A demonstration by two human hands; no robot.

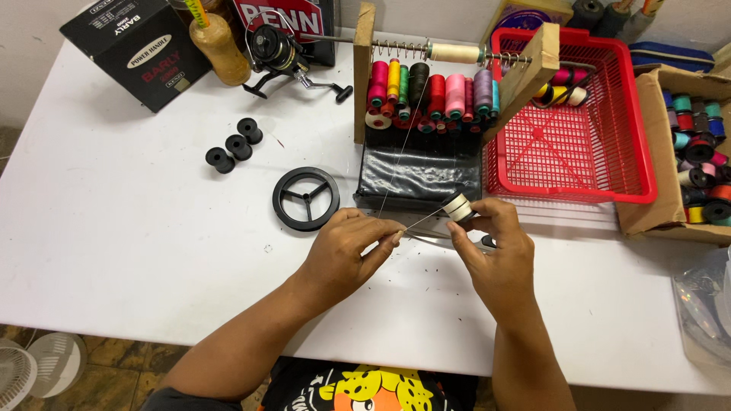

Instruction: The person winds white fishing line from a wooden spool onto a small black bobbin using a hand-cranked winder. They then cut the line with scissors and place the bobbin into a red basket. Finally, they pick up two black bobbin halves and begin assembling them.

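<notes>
The small white thread spool [458, 206] sits pinched in your right hand [495, 255], its thread [422, 219] running leftward to your left hand [346, 255], which pinches the end.

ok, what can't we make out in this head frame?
- Thread between the left hand and the white spool in the right hand: too thin to follow past the fingers.
- Scissors: mostly hidden under both hands.
- Cardboard box of spools: cut off by the right edge.
- Red basket: back corner hidden by the wooden rack.
</notes>
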